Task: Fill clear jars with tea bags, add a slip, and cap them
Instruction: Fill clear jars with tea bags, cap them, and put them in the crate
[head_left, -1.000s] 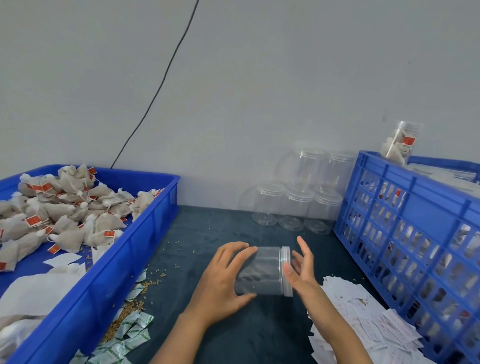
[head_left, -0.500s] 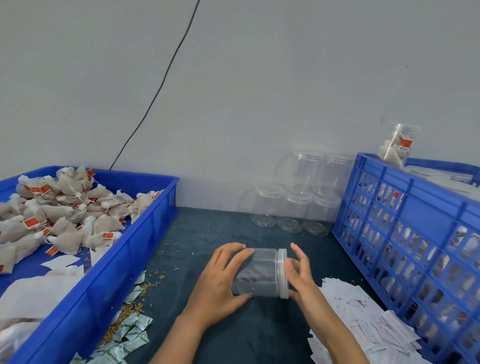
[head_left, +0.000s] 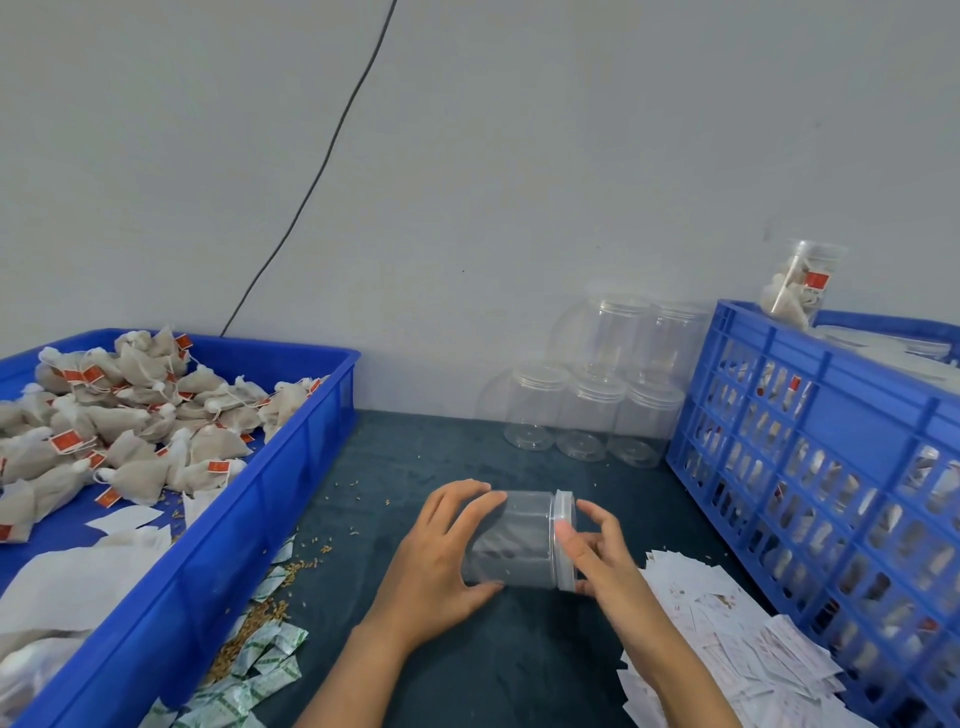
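**A:** What do you see from where you sit?

**B:** I see a plain grey wall (head_left: 519, 182) with a thin black wire (head_left: 322, 171) running down it, and a dark blue cloth table (head_left: 415, 457). On the far left is a blue tray (head_left: 291, 467) full of soft, puffy tea bags (head_left: 145, 415) with little red tags. In front of the tray lie small green and white packets (head_left: 260, 654) and some spilled grains.

**A:** And the hands?

**B:** In the middle, the left hand (head_left: 441, 561) curls round the body of a clear jar (head_left: 514, 545). The jar lies on its side, held just over the table. The right hand (head_left: 602, 551) wraps its fingers round the lid (head_left: 563, 540) at the jar's right end. I think the lid is being twisted off, because the jar looks empty.

**A:** How will the jar feel?

**B:** I guess light, smooth and a bit slippery. It is thin plastic, so a hard squeeze could bend it. I would hold the round body firmly and turn only the ridged lid.

**A:** What is further right?

**B:** Empty jars (head_left: 592, 395) stacked by the wall, a heap of white paper slips (head_left: 727, 649), and a blue crate (head_left: 810, 467) with holes in its side. One filled jar (head_left: 795, 283) sits on top of it.
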